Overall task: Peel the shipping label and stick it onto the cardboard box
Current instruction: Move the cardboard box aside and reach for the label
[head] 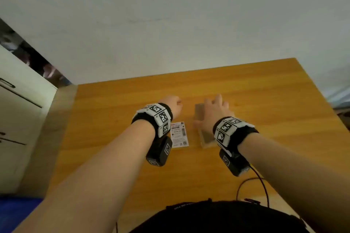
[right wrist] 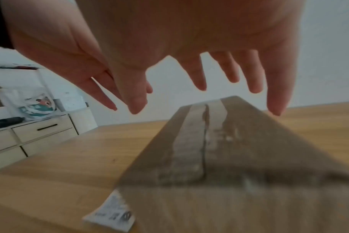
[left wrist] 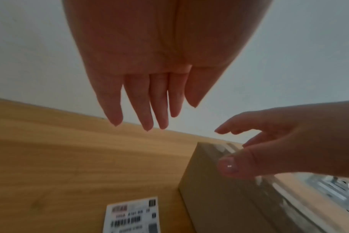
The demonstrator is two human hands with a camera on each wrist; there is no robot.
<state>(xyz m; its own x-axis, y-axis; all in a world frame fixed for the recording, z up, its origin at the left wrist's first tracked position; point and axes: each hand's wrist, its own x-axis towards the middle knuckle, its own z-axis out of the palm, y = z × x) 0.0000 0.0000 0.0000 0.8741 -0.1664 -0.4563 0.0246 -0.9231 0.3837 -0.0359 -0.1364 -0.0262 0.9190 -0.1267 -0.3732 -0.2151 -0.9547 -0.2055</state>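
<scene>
A white shipping label (head: 179, 134) with barcodes lies flat on the wooden table (head: 265, 91), also seen in the left wrist view (left wrist: 133, 216). Just right of it stands a brown cardboard box (head: 199, 112) with clear tape along its top seam (right wrist: 209, 149). My right hand (head: 216, 106) hovers over the box with fingers spread (right wrist: 277, 94); the thumb (left wrist: 235, 167) is at the box's left top edge, and I cannot tell whether it touches. My left hand (head: 173, 104) hangs above the table beyond the label, fingers straight (left wrist: 147, 110), holding nothing.
A white cabinet with drawers (head: 19, 109) stands left of the table, with bags and a dark tool on top (right wrist: 8, 122). A black cable (head: 263, 185) loops on the table's near right. The wall runs along the table's far edge.
</scene>
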